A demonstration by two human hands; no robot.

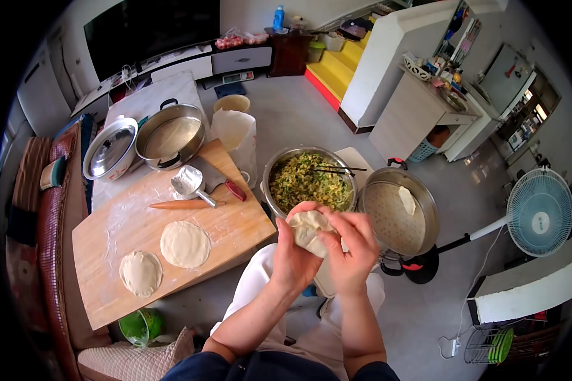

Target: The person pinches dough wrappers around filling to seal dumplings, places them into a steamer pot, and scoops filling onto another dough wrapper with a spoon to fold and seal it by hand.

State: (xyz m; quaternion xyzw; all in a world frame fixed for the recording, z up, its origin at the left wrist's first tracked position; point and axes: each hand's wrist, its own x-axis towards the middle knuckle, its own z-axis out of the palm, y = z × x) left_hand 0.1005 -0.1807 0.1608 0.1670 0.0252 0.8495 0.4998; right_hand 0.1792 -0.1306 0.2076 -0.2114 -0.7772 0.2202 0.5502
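Observation:
In front of my lap I hold a dumpling point(307, 232) of pale dough, its edge partly gathered. My left hand point(293, 257) cups it from below and the left, fingers curled round it. The fingers of my right hand point(351, 246) pinch its right edge. Just beyond my hands stands a metal bowl point(266, 183) of chopped green and yellow filling point(305, 179), with dark chopsticks point(337, 170) lying in it. To the right, a steamer pot point(388, 222) holds one folded dumpling point(407, 200). Two flat dough rounds point(185, 244) lie on the wooden board point(235, 219) at left.
On the board are a rolling pin point(178, 205), a flour scoop point(187, 181) and a red-handled knife point(235, 190). Behind it stand a wide pot point(170, 136) and a lidded pot point(111, 149). A fan point(540, 213) stands at right, its cord on the floor.

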